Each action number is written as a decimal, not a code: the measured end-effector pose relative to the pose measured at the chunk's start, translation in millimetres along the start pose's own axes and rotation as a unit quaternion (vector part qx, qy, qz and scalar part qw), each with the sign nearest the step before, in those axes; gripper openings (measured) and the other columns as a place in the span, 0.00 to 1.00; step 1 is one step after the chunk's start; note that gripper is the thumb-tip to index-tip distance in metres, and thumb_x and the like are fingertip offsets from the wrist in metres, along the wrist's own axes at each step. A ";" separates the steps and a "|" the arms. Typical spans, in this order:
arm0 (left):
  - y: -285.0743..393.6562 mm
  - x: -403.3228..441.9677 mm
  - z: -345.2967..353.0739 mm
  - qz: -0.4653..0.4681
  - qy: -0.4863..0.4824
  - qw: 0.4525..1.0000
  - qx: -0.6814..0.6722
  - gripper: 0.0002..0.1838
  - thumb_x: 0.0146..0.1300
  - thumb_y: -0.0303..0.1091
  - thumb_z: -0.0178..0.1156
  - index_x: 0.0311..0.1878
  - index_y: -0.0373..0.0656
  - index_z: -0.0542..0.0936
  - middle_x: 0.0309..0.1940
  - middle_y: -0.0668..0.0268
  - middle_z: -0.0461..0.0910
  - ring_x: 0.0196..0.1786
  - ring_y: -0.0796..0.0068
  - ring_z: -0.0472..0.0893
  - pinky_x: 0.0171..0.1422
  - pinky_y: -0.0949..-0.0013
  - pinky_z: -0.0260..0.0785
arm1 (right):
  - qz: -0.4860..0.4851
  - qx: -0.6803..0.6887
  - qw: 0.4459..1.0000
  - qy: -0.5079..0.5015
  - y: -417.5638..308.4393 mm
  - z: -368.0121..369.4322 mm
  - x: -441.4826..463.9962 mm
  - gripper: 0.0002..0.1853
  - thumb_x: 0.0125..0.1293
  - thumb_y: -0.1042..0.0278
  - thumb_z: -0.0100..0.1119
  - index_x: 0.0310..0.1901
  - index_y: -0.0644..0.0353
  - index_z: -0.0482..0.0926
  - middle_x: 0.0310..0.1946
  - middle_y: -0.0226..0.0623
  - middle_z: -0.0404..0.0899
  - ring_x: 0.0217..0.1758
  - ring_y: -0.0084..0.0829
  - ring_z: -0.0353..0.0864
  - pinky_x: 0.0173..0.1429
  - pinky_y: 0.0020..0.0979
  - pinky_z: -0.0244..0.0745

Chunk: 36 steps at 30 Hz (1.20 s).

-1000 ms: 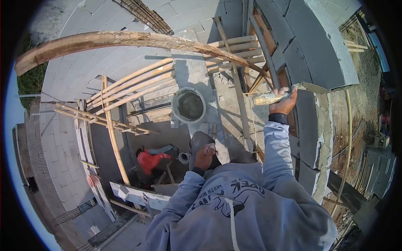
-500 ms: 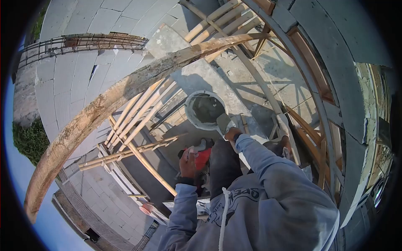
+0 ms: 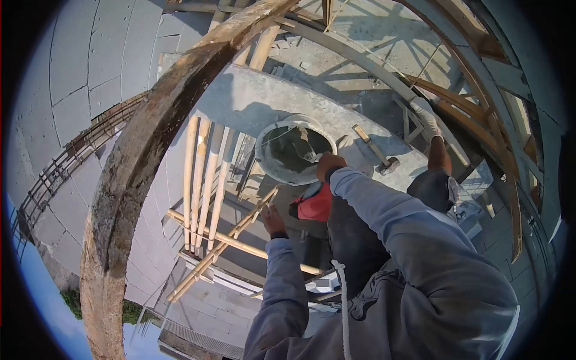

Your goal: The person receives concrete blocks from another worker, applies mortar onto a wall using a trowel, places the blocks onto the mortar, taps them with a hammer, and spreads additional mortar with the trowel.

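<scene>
A round bucket of grey wet mortar stands on a grey plank. At the bucket's right rim is my right hand, closed round the handle of a trowel whose blade dips into the mortar. My left hand is raised below and left of the bucket, its fingers up and seemingly apart, with nothing visible in it. A hammer with a wooden handle lies on the plank, right of the bucket.
A thick wooden beam arches across the left. Bamboo poles lie beyond my left hand. Below the plank, a person in red is partly hidden. Block walls rise at the left, and wooden frames stand at the right.
The view has turned toward the bucket. My right hand has come from the wall's top to the bucket, and the trowel has entered the mortar. My left hand now shows its fingers apart.
</scene>
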State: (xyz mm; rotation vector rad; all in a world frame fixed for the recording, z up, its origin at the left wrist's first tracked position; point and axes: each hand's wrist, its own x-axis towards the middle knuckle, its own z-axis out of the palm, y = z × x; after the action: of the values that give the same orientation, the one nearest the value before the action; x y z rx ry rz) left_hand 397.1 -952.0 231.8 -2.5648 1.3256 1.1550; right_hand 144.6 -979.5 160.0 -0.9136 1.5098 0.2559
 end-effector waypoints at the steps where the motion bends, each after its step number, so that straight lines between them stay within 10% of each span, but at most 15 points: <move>1: -14.9 27.1 2.7 -0.027 -0.004 1.000 -0.004 0.23 0.64 0.45 0.52 0.51 0.33 0.73 0.45 0.54 0.75 0.47 0.65 0.75 0.52 0.66 0.66 | 0.053 0.042 0.997 0.042 3.3 9.0 4.7 0.18 0.52 0.68 0.56 0.45 0.67 0.73 0.38 0.51 0.80 0.44 0.45 0.81 0.47 0.40 0.75; 11: -25.9 134.0 83.9 -0.225 -0.024 0.931 -0.287 0.30 0.64 0.52 0.47 0.65 0.45 0.62 0.60 0.58 0.66 0.57 0.60 0.71 0.57 0.52 0.64 | 0.016 -0.078 0.991 0.107 30.6 18.4 25.2 0.14 0.49 0.69 0.61 0.37 0.66 0.76 0.32 0.48 0.81 0.38 0.42 0.83 0.41 0.36 0.78; 14: -71.4 152.1 83.0 -0.087 -0.074 0.966 -0.233 0.28 0.66 0.51 0.42 0.66 0.53 0.59 0.61 0.60 0.65 0.60 0.57 0.68 0.54 0.46 0.66 | 0.020 -0.077 0.993 0.087 42.1 3.5 11.7 0.15 0.49 0.69 0.61 0.38 0.67 0.76 0.33 0.48 0.81 0.39 0.43 0.83 0.42 0.37 0.78; 19: -13.8 94.5 96.7 -0.125 -0.057 0.957 -0.255 0.28 0.66 0.52 0.41 0.68 0.54 0.57 0.61 0.62 0.64 0.55 0.55 0.72 0.45 0.52 0.73 | 0.007 -0.105 0.994 0.026 63.1 -32.3 -1.3 0.13 0.50 0.70 0.60 0.38 0.66 0.76 0.32 0.49 0.81 0.39 0.44 0.83 0.41 0.39 0.78; 23: 80.6 27.1 106.4 -0.187 0.064 0.923 -0.331 0.24 0.70 0.49 0.42 0.50 0.36 0.72 0.41 0.59 0.74 0.37 0.69 0.73 0.43 0.71 0.69 | -0.010 -0.097 0.995 0.035 96.9 -9.6 10.3 0.13 0.53 0.70 0.59 0.40 0.67 0.76 0.35 0.51 0.81 0.42 0.46 0.82 0.45 0.40 0.78; 27: 31.6 47.5 126.1 -0.061 0.015 0.943 -0.327 0.23 0.69 0.51 0.44 0.44 0.38 0.75 0.33 0.63 0.75 0.33 0.73 0.72 0.38 0.71 0.66 | -0.098 -0.157 0.976 -0.111 103.9 -40.5 -3.5 0.21 0.43 0.73 0.66 0.40 0.71 0.74 0.33 0.54 0.80 0.41 0.48 0.81 0.42 0.40 0.78; 36: 80.8 42.2 122.9 0.072 0.043 0.960 -0.266 0.24 0.70 0.50 0.43 0.39 0.35 0.75 0.29 0.66 0.75 0.30 0.77 0.71 0.36 0.72 0.65 | -0.206 -0.052 0.976 -0.056 114.0 -3.7 -6.8 0.23 0.49 0.66 0.59 0.44 0.73 0.67 0.32 0.56 0.79 0.39 0.52 0.80 0.42 0.45 0.75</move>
State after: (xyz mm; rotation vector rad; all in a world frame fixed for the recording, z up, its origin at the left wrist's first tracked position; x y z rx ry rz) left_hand 280.9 -990.4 139.8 -2.9421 1.3942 1.6376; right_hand 65.3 -904.4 126.6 -1.2518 1.1794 0.0825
